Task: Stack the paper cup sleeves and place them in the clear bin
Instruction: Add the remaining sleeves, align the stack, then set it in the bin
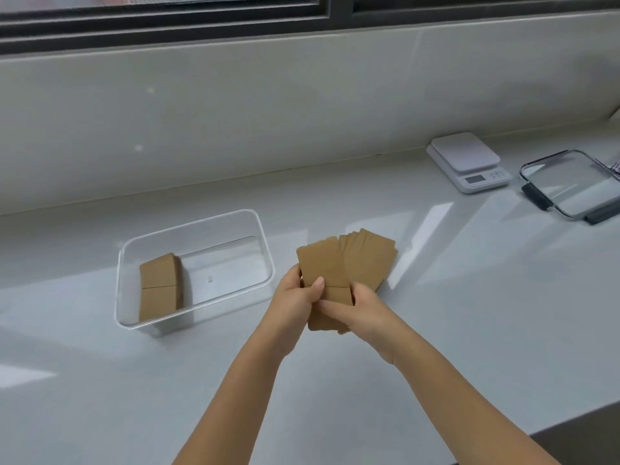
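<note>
A fanned bunch of flat brown paper cup sleeves (349, 263) is held just above the counter, right of the clear bin (265, 250). My left hand (297, 297) grips the bunch's left side with the thumb on the front sleeve. My right hand (355, 308) holds its lower right part, fingers curled over the sleeves. Inside the bin, a stack of brown sleeves (160, 285) stands on edge against the left end; the rest of the bin's floor is bare.
A white kitchen scale (468, 161) sits at the back right of the pale counter. Beside it lies a clear lid with dark clips (570, 184). A backsplash wall and a window frame rise behind. The counter's front edge cuts in at lower right.
</note>
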The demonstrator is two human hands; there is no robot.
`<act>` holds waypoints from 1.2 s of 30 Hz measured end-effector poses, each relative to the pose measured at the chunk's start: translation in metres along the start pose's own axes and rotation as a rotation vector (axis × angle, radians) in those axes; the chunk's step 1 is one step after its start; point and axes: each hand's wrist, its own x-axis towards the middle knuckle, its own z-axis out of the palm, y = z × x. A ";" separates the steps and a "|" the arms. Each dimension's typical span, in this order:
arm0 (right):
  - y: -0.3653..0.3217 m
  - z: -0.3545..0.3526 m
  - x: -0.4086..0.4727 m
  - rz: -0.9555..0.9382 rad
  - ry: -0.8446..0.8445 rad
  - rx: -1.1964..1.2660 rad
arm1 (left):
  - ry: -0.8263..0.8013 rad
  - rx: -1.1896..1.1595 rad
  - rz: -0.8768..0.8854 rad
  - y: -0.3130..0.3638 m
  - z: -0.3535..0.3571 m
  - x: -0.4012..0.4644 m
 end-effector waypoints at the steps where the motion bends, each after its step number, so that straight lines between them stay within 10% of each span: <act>1: 0.000 -0.014 0.003 0.007 0.025 0.006 | -0.008 0.025 0.000 0.002 0.009 0.006; 17: 0.031 -0.086 0.056 0.145 0.213 0.488 | -0.055 0.488 -0.104 0.017 0.064 0.075; 21: 0.031 -0.112 0.072 0.178 0.283 0.425 | 0.189 0.582 -0.088 0.018 0.062 0.103; 36: 0.046 -0.093 0.096 0.263 0.398 0.326 | 0.065 0.670 -0.132 -0.015 0.062 0.118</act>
